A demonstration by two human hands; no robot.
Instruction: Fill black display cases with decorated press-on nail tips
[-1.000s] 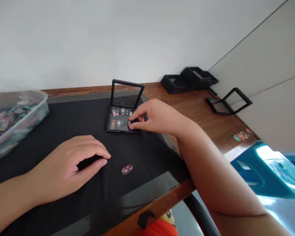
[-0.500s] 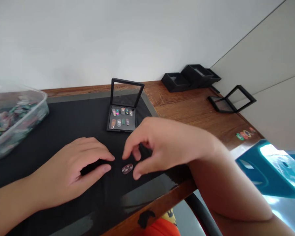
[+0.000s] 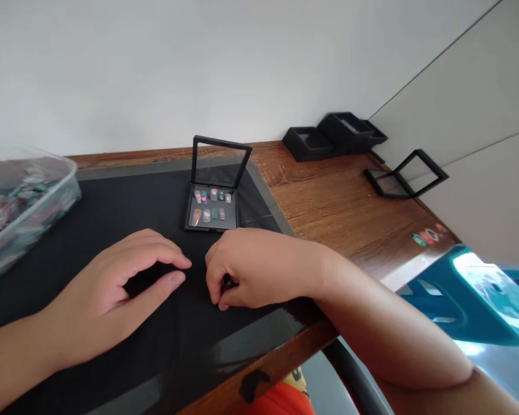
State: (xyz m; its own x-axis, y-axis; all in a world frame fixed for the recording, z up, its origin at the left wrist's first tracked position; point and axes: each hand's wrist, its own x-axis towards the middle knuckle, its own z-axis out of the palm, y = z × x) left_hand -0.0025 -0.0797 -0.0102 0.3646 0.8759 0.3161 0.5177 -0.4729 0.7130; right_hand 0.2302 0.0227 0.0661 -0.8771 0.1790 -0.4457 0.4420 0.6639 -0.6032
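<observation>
My right hand (image 3: pixel 251 268) is closed, thumb and fingertips pinched together low over the black mat (image 3: pixel 125 190). Between those fingers shows a bit of a dark press-on nail (image 3: pixel 228 282), mostly hidden by the hand. To the left, my left hand (image 3: pixel 130 276) rests on the mat, fingers curved and thumb apart, holding nothing. Just beyond both hands stands a black display case (image 3: pixel 211 225) with its clear-windowed lid raised. Two rows of small decorated press-on nails (image 3: pixel 206 215) lie inside it.
A clear plastic tub (image 3: pixel 38 213) full of small wrapped pieces stands at the left. Black trays (image 3: pixel 307 144) sit against the wall, and another open black case (image 3: pixel 393 181) is at the right. Round stickers (image 3: pixel 426 237) mark the wooden table edge, near a blue plastic stool (image 3: pixel 480 300).
My right hand has come down and closed over the dark press-on nail, which lay exposed on the mat before. My left hand has shifted slightly left and up in view.
</observation>
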